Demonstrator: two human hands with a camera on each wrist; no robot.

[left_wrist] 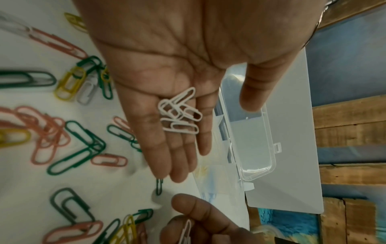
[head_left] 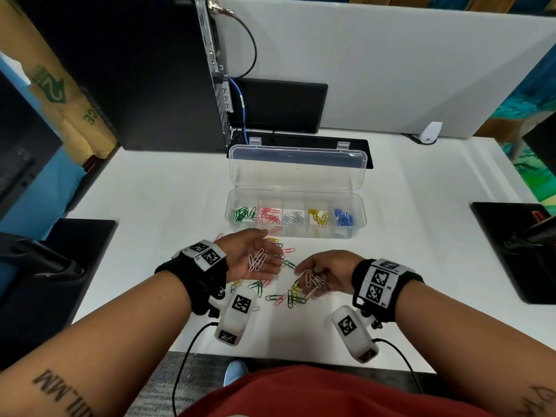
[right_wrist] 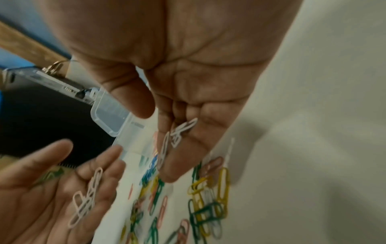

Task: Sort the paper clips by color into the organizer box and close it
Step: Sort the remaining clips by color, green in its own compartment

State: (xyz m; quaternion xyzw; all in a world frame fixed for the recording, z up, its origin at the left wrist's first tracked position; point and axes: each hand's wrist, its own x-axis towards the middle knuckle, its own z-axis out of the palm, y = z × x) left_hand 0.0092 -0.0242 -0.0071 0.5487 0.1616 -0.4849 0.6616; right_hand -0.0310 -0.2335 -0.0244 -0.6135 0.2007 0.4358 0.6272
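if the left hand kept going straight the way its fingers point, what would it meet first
Probably the right hand: the left hand, palm up with white clips, points across at it. Depth is unclear, so it might pass above.

Organizer box [head_left: 296, 233], lid open, on counter [head_left: 421, 251] before computer tower [head_left: 135, 70]. Loose paper clips [head_left: 293, 296] on counter before box, beneath both hands. Further clips [head_left: 256, 260] in left hand [head_left: 255, 258]; others [head_left: 313, 279] in right hand [head_left: 326, 273].
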